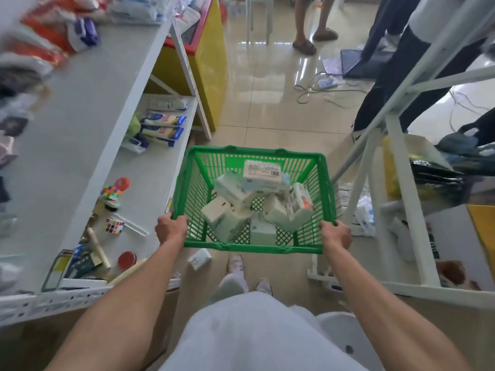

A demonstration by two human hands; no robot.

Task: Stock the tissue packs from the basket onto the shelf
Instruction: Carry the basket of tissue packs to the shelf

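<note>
A green plastic basket [257, 153] hangs in front of me above the tiled floor. My left hand [171, 227] grips its near left corner and my right hand [336, 234] grips its near right corner. Several white tissue packs [263, 175] lie jumbled inside it. One more tissue pack [199, 258] lies on the floor just below the basket, near my feet. The white shelf [88, 124] runs along my left, with a lower level [158, 172] right beside the basket.
The lower shelf level holds puzzle cubes [112, 192], red lids and blue-white bags [163, 128]. A white metal rack [396, 167] stands at my right. People's legs [308, 25], cables [318, 88] and a yellow cabinet [211, 62] lie ahead.
</note>
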